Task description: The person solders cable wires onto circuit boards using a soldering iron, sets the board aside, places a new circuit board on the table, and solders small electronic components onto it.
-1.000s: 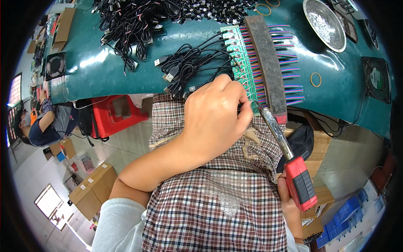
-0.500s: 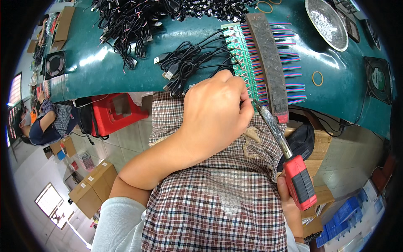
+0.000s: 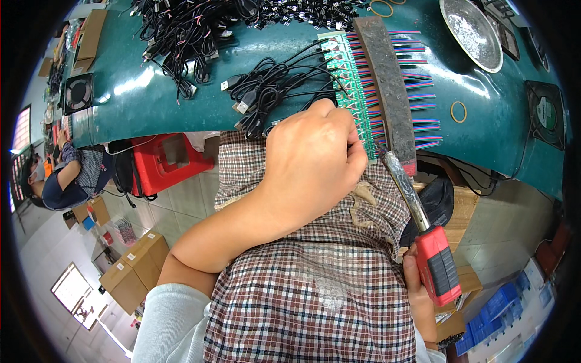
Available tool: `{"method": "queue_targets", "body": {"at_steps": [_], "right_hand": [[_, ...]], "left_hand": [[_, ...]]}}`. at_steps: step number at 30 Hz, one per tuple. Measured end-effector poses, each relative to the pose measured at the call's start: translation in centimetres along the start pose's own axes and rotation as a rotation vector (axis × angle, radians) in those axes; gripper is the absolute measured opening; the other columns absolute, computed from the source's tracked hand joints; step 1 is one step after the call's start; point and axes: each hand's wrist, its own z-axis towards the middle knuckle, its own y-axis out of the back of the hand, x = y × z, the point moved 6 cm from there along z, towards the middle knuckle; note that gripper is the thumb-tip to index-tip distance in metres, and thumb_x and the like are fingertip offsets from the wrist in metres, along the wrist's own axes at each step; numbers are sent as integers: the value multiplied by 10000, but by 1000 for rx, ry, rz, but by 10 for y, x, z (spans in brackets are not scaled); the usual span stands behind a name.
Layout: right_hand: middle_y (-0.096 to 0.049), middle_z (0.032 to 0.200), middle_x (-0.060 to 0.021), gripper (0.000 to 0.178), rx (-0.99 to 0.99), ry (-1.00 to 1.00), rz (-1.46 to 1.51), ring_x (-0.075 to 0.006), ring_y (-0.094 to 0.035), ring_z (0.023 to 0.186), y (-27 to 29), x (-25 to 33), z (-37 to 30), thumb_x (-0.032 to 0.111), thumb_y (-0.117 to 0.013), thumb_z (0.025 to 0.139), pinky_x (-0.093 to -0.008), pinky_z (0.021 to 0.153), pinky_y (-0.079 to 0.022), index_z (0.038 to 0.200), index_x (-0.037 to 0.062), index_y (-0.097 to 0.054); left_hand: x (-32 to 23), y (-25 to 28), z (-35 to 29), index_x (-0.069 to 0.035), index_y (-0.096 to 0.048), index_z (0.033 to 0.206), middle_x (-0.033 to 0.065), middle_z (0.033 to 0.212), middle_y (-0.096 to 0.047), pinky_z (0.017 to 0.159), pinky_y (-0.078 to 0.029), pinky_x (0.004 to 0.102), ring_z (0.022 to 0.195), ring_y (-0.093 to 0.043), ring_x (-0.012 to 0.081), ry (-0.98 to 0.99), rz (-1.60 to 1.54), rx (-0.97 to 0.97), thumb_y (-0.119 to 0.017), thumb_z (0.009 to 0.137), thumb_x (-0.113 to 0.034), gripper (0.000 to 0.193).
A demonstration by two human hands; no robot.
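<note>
1. Circuit board strip (image 3: 353, 85), green and narrow, lies on the green surface (image 3: 151, 109) in front of you, its near end reaching the edge by your lap.
2. Your left hand (image 3: 315, 163) is at the strip's near end, knuckles up and fingers curled under. Its fingertips are hidden, so you cannot tell whether that grip is clamped on anything.
3. Your right hand (image 3: 413, 278) has its grip wrapped around the red and black handle of a soldering iron (image 3: 417, 212). The iron's tip points at the strip's near right corner; you cannot tell whether it touches.
4. Coloured wires (image 3: 423, 97) run rightward from the strip, passing under a dark bar (image 3: 389, 85) with a reddish near end.
5. Black cables (image 3: 263, 97) with metal plugs lie bunched to the left, some leading to the strip.
6. Farther out, a bigger heap of cables (image 3: 187, 36) sits at the far left; a rubber band (image 3: 452, 113) and a metal bowl (image 3: 472, 36) lie to the right of the bar.
7. Beyond the surface, you have a red stool (image 3: 145, 172) and a seated co-worker (image 3: 54, 181) on your left.
</note>
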Motion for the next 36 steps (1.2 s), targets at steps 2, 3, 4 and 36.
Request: {"method": "queue_targets", "body": {"at_steps": [2,3,4,36], "right_hand": [[-644,810,-155,231,12,59,-10,-278,-622,668,-1,2,2,-30,-744,674,-324,609,-500,887,-31,-655],[-644,810,-155,231,13,59,-9,-278,-622,668,-2,2,3,-30,-744,674,-324,609,-500,887,-31,-655],[-641,808,-154,233,3,70,-1,-274,-620,665,-2,2,3,-28,-747,670,-322,607,-498,884,-32,-655],[-652,837,-166,260,-47,-5,-5,-298,-634,698,5,-2,-9,-2,-756,677,-350,649,-518,918,-45,-668]], "left_hand": [[0,0,0,-46,-661,763,81,782,-642,617,-534,368,709,-682,251,1,1,-2,-765,766,-78,108],[0,0,0,-45,-661,762,81,782,-642,616,-534,368,708,-681,250,1,5,-2,-765,764,-78,109],[0,0,0,-45,-660,762,81,782,-642,616,-534,368,707,-681,249,1,7,-2,-765,763,-77,109],[4,0,-9,-67,-691,789,25,783,-644,515,-482,298,556,-591,154,-24,-61,-17,-816,797,-113,133]]}}
